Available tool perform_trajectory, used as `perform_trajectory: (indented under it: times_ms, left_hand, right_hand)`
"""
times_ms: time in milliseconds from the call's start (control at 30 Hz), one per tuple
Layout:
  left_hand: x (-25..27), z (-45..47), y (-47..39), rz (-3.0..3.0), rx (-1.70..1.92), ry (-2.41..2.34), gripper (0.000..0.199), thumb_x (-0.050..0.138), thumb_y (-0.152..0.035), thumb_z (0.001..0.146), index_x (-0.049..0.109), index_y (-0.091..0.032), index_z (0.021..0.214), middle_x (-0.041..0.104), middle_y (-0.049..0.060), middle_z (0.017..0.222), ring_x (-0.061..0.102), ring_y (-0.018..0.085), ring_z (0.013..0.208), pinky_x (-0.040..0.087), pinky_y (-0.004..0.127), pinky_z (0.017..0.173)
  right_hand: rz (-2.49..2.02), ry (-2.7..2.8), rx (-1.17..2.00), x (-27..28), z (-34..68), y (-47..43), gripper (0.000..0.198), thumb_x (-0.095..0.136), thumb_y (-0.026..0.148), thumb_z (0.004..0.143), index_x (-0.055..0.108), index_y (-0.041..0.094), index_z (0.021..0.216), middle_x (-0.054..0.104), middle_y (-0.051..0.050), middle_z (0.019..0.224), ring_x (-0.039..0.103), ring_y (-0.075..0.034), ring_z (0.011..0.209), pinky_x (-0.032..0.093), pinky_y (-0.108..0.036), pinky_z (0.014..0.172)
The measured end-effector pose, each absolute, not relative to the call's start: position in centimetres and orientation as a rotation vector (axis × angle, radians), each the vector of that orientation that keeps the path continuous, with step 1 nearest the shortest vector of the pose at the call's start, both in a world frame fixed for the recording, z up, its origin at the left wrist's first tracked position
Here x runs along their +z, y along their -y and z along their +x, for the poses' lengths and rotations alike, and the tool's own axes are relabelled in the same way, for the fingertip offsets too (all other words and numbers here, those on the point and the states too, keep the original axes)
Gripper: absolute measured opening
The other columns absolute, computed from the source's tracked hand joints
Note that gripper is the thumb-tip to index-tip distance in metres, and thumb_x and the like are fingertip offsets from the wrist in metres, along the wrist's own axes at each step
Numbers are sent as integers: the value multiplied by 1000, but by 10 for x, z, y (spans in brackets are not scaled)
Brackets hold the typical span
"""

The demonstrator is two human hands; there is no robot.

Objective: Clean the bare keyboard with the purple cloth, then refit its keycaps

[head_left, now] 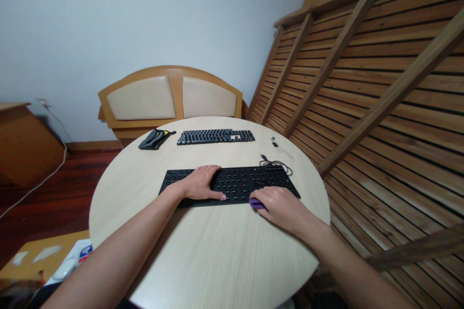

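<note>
A black keyboard base (pixel 237 184) with its keycaps off lies across the round table in front of me. My left hand (pixel 201 183) rests on its left half, thumb stretched out along the front edge and fingers laid over the top. My right hand (pixel 277 205) is closed on a purple cloth (pixel 256 203) at the front edge of the board, right of the middle. Only part of the cloth shows below the fingers. The board's cable (pixel 277 161) lies coiled behind its right end, with the USB plug beside it.
Loose keycaps (pixel 215 136) sit in keyboard order at the back of the table (pixel 210 251). A grey, black and yellow pouch or glove (pixel 155 139) lies back left. A small wire tool (pixel 281 147) lies back right. A slatted wooden frame (pixel 362 82) leans close on the right.
</note>
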State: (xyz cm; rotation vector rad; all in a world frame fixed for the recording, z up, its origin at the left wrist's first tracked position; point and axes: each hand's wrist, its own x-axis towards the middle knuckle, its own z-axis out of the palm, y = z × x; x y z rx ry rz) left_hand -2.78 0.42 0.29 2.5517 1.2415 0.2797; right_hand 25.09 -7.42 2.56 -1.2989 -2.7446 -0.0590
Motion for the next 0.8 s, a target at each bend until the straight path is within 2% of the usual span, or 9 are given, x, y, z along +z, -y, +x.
perform_trajectory:
  times_ms: [133, 533, 800]
  left_hand:
    - [4, -29, -5, 2554, 219, -1243, 97, 56, -75, 78, 37, -10, 147, 39, 20, 153, 38, 33, 141, 28, 45, 117]
    - [4, -28, -4, 2568, 234, -1258, 92, 57, -73, 80, 38, -12, 146, 41, 19, 152, 40, 34, 140, 30, 45, 116]
    - [2, -29, -5, 2578, 239, -1256, 94, 57, -73, 80, 37, -10, 146, 41, 19, 152, 39, 34, 140, 29, 45, 116]
  right_hand:
    - [-1318, 2773, -102, 30, 246, 77, 11, 64, 15, 85, 65, 18, 95, 72, -5, 90, 67, -23, 85, 43, -32, 71]
    - [-1178, 2723, 56, 29, 239, 76, 16, 64, 15, 86, 66, 18, 102, 72, -3, 95, 67, -21, 89, 46, -31, 76]
    - [-1185, 2803, -31, 34, 225, 73, 12, 66, 19, 87, 66, 16, 99, 73, -6, 92, 67, -23, 86, 46, -31, 72]
